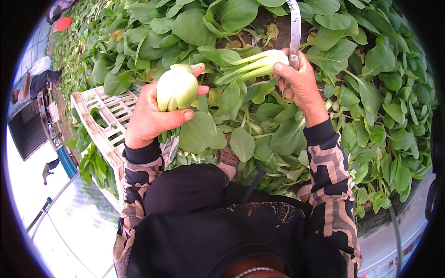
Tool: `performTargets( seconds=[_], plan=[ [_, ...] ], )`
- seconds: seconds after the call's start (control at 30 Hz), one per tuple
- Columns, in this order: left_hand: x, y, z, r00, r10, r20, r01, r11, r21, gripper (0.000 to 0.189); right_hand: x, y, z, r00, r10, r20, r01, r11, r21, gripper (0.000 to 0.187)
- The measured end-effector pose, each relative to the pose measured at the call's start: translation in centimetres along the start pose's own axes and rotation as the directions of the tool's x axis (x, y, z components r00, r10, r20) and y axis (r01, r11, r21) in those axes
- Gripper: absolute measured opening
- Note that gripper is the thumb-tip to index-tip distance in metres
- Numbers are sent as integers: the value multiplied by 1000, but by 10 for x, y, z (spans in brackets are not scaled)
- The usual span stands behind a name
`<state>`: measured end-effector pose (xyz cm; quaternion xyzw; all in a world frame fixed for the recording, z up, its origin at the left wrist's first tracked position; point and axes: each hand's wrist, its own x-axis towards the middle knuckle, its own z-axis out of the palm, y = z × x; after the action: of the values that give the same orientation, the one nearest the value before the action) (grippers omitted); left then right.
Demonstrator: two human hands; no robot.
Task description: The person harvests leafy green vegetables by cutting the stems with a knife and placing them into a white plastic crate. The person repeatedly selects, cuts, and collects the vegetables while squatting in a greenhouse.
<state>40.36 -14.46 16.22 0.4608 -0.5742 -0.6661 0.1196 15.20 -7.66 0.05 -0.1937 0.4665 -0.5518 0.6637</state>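
In my left hand [149, 111] is a bok choy [177, 88], its pale, rounded base turned up toward the camera and its leaves hanging below. My right hand [300, 78] grips a sickle by its handle, and the narrow metal blade [295, 27] points away from me. Between the thumb and fingers of that same hand is a second bok choy [259, 64], lying sideways with its white base at the thumb and its leaves toward the left. The two plants are apart. The sickle's handle is mostly hidden by my fingers.
A white plastic crate [100, 121] stands at my left, with leafy greens [95, 163] beside it. Dense bok choy plants [368, 69] grow ahead and to the right. My shoe [228, 156] rests among leaves. Another person [43, 78] and a red object [63, 23] are at far left.
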Motion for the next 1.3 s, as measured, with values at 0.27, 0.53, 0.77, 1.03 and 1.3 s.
performTargets(
  seconds=[0.27,0.53,0.77,1.03,1.3],
  plan=[
    [35,-29,17,981,38,189,-109,920,376,66,-10,-8,27,976,49,211,-33,997,-77,45],
    [41,-66,28,896,-343,282,348,937,33,69,-19,3,44,950,212,229,-190,975,-111,47],
    [42,-35,18,962,-258,87,231,942,242,45,-7,17,8,940,314,132,-250,899,-360,43],
    [107,-15,57,960,79,269,-271,506,819,45,29,27,2,963,241,118,-56,610,-791,37],
    [120,-36,2,983,100,-153,146,74,986,43,49,37,11,979,205,-11,-96,412,-906,38]
  ],
)
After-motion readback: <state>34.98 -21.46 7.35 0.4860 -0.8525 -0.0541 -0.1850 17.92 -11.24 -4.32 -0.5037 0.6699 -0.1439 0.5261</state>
